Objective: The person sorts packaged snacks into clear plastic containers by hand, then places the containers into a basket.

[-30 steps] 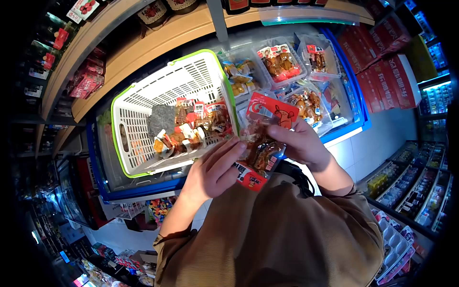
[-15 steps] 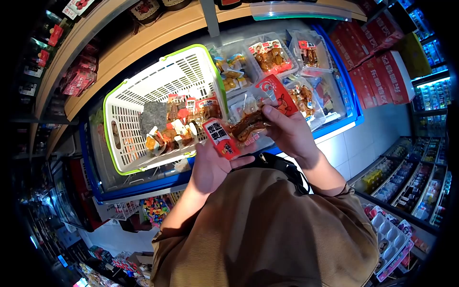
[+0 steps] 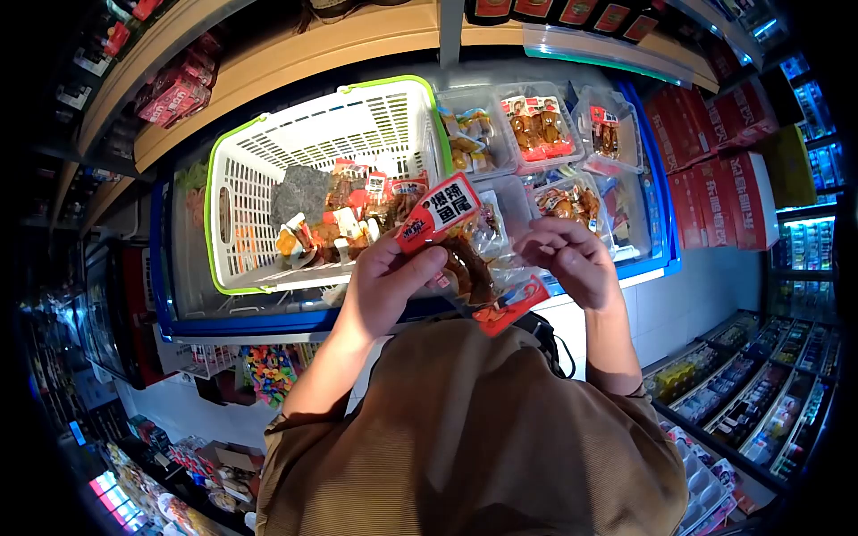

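Note:
My left hand (image 3: 386, 290) is closed on one end of a vacuum-sealed snack packet (image 3: 469, 266), with the thumb across its red label. Dark brown food shows through the packet's clear middle, and its other red end hangs toward my body. Just right of the packet is my right hand (image 3: 576, 263), with loosely curled fingers and nothing visible in them. Behind my left hand stands a white basket (image 3: 335, 116) with a green rim. Inside lie several packaged snacks (image 3: 357, 201) and a dark grey item (image 3: 299, 196).
Clear plastic bins (image 3: 536, 163) with snack packets stand right of the basket, on a blue-edged case (image 3: 250, 328). Red cartons (image 3: 728, 201) are stacked at the right. A wooden shelf (image 3: 357, 45) runs along the back. Product racks (image 3: 751, 384) line the lower right.
My left hand has taken hold of the packet's labelled end. My right hand has let go of the other end, which has swung down toward my body.

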A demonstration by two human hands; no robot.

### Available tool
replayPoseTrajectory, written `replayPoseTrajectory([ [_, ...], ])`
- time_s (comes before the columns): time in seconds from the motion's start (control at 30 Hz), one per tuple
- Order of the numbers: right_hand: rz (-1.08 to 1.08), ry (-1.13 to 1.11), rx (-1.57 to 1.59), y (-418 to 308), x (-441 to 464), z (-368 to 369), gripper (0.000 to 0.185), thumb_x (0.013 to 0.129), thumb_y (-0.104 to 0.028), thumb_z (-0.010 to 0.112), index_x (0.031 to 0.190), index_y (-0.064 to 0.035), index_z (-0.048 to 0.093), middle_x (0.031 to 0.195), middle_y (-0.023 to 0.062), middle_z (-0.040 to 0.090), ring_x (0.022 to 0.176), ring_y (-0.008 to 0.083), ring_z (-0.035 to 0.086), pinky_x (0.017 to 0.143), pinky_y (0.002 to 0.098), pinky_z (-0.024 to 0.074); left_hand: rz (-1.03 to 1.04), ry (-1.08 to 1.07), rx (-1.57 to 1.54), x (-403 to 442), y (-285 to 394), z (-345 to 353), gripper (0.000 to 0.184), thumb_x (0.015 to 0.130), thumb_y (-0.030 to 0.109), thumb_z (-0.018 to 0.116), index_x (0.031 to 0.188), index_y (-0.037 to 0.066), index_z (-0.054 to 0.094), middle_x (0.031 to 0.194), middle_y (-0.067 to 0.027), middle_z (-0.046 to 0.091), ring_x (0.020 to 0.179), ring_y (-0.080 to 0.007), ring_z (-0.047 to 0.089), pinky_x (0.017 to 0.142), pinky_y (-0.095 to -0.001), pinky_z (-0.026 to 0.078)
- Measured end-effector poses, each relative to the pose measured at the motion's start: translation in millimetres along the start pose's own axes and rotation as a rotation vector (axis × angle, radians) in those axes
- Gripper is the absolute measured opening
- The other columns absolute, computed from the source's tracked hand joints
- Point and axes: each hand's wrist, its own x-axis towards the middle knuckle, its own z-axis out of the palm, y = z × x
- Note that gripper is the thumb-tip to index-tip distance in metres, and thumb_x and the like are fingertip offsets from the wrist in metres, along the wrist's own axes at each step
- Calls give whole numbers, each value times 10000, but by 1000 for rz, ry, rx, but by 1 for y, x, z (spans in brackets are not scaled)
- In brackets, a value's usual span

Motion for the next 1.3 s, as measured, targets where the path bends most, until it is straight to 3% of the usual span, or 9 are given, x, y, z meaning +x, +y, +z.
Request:
replayPoseTrajectory([
  [0.2, 192, 41, -331, 6, -2, 21, 183, 948, -83, 632, 1104, 12, 648, 910, 17, 673, 799, 43, 585, 684, 208, 471, 3, 3, 70, 2, 2, 9, 271, 946, 138, 638, 1186, 10, 623, 982, -14, 661, 848, -64, 610, 751, -239, 522],
  [0.37, 87, 198, -442, 9, 0, 17, 131, 956, -94, 615, 1016, 18, 648, 847, 17, 654, 770, 68, 598, 679, 221, 488, 14, 65, 284, 3, -3, 7, 262, 961, 106, 596, 1190, -21, 611, 982, -33, 673, 836, -76, 597, 751, -236, 495],
  [0.43, -152, 468, -864, -9, 6, -19, 114, 965, -87, 587, 998, 13, 632, 837, 32, 655, 767, 85, 610, 682, 233, 500, 79, 70, 235, 2, -4, 3, 255, 970, 78, 558, 1198, -28, 595, 971, -47, 672, 814, -92, 591, 746, -243, 487],
  [0.53, -273, 879, -819, -56, 28, -100, 109, 970, -72, 555, 990, 14, 618, 829, 48, 651, 758, 97, 612, 677, 240, 500, 66, 107, 298, -8, -2, -16, 239, 978, 53, 520, 1192, -30, 585, 957, -64, 666, 836, -112, 592, 777, -257, 483],
  [0.7, -326, 933, -1155, -66, 66, -291, 103, 940, -58, 579, 981, 20, 633, 810, 43, 663, 734, 104, 610, 673, 247, 495, 0, 236, 250, -19, -2, -58, 259, 990, 165, 560, 1180, -8, 594, 992, -68, 662, 888, -132, 611, 841, -274, 479],
  [0.9, -69, 853, -1002, -44, 121, -376, 80, 939, -61, 594, 934, -21, 664, 814, 32, 668, 690, 115, 607, 641, 276, 500, 18, 303, 258, -32, 6, -68, 273, 993, 181, 559, 1186, -10, 590, 1039, -85, 659, 933, -148, 621, 878, -291, 487],
  [1.07, 531, 609, -1660, -26, 138, -455, 429, 727, -256, 754, 1027, 33, 653, 825, 188, 698, 705, 234, 685, 641, 354, 543, 11, 384, 228, -42, -5, -76, 267, 995, 178, 552, 1182, -9, 596, 1015, -72, 669, 902, -131, 620, 866, -280, 482],
  [1.17, 333, 818, -1814, -22, 140, -401, 442, 692, -263, 766, 1008, 30, 667, 884, 257, 689, 844, 357, 698, 732, 431, 548, -7, 429, 204, -45, -5, -76, 262, 998, 176, 547, 1181, -4, 601, 1015, -66, 668, 900, -127, 617, 864, -278, 481],
  [1.3, 328, 620, -1983, 0, 151, -466, 354, 772, -218, 679, 1085, -53, 677, 974, 218, 696, 932, 382, 676, 820, 463, 534, -31, 447, 242, -44, -7, -82, 255, 1002, 169, 539, 1180, -3, 602, 1021, -61, 670, 904, -124, 619, 865, -276, 480],
])
